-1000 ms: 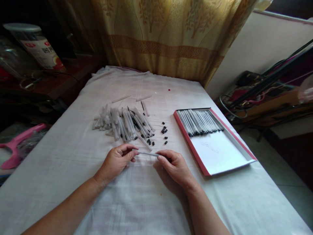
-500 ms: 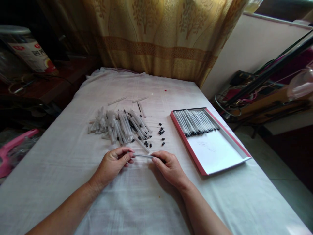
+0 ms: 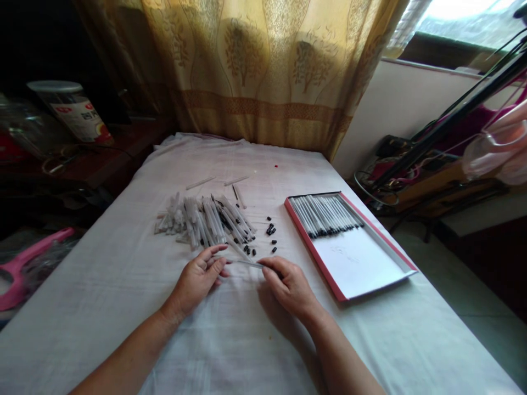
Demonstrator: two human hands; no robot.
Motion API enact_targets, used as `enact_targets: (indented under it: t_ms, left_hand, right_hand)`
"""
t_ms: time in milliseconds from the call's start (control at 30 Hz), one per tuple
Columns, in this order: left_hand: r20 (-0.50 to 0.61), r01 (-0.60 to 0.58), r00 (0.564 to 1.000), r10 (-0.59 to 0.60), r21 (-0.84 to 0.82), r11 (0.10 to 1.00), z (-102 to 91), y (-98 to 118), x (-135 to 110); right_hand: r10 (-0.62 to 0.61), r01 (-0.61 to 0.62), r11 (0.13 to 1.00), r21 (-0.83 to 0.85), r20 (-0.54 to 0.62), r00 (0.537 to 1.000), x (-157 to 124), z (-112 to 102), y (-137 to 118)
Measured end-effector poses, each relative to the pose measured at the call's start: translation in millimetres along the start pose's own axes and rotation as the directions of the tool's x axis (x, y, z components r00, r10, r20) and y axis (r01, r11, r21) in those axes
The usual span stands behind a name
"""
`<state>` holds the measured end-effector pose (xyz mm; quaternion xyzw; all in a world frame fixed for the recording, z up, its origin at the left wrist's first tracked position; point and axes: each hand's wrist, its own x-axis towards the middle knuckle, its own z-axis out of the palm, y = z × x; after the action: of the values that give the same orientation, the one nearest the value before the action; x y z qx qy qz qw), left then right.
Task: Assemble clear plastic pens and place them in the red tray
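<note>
A thin, clear pen [image 3: 247, 264] is held level just above the cloth, between my two hands. My left hand [image 3: 202, 274] has its thumb and fingers at the pen's left end, with the index finger lifted a little. My right hand [image 3: 290, 282] pinches the other end, hiding its tip. Just beyond is a heap of clear pen barrels [image 3: 206, 216], with some dark refills among them. Small black caps [image 3: 270, 229] lie loose to the right of the heap. Rows of pens with black ends [image 3: 325, 215] fill the far part of a shallow red-edged box [image 3: 315, 258].
A white cloth [image 3: 230, 340] covers the table. Several single barrels [image 3: 200, 182] lie behind the heap. A patterned curtain [image 3: 263, 71] hangs at the far edge. On the left are a lidded jar [image 3: 78, 115] and a pink handle [image 3: 24, 269]; a dark pole [image 3: 444, 126] slants at right.
My view has tilted up slightly. My right hand has shifted slightly right with the pen, more of which shows between the hands. My left index finger has lifted from the thumb.
</note>
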<state>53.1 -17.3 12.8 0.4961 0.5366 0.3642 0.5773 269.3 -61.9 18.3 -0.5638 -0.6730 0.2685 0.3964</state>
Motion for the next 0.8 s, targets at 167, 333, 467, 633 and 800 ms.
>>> enact_targets:
  t_ms: [167,333,467,633,800]
  left_hand:
    - [0.020,-0.006,1.000,0.006,-0.005,1.000,-2.6,0.3,0.9]
    - [0.067,0.010,0.998,-0.012,0.031,0.999,-1.2,-3.8,0.2]
    - [0.104,-0.001,0.995,-0.005,0.051,0.999,-0.2,-2.5,-2.4]
    - [0.126,-0.005,0.992,-0.001,0.046,0.999,-0.4,2.9,-4.9]
    - [0.135,0.009,0.991,-0.012,0.024,1.000,-0.5,3.0,-5.3]
  right_hand:
    - [0.063,-0.117,0.988,-0.105,-0.419,0.906,23.0,-55.5,22.9]
    - [0.252,-0.514,0.810,-0.282,-0.625,0.739,60.1,-102.8,56.5]
    - [0.339,-0.609,0.678,-0.412,-0.559,0.756,78.1,-98.2,64.2]
    - [0.354,-0.603,0.593,-0.533,-0.501,0.790,85.3,-82.4,60.0]
    - [0.338,-0.574,0.549,-0.607,-0.467,0.817,86.0,-78.7,60.5]
